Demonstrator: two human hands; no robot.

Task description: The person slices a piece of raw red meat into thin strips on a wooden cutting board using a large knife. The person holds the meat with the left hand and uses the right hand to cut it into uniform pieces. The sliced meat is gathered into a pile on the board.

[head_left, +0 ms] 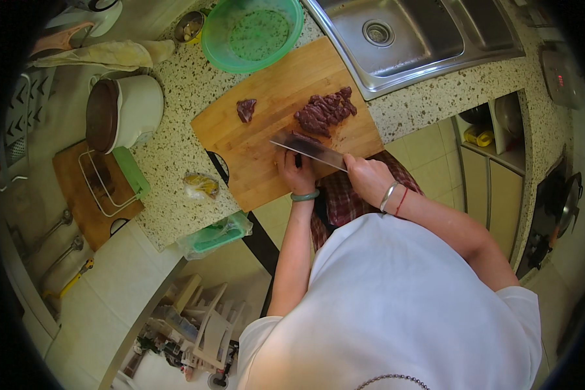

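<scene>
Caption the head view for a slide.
Right hand gripping a knife, left hand close to its blade, dark-red meat pieces on a wooden cutting board.

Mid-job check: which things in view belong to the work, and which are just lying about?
In use:
- knife, in the right fingers
- meat
- board under the meat

Apparently just lying about:
- cloth
- white pot
- small bag
- second board

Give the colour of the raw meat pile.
Dark red; the raw meat pile on the wooden cutting board shows best in the head view.
</scene>
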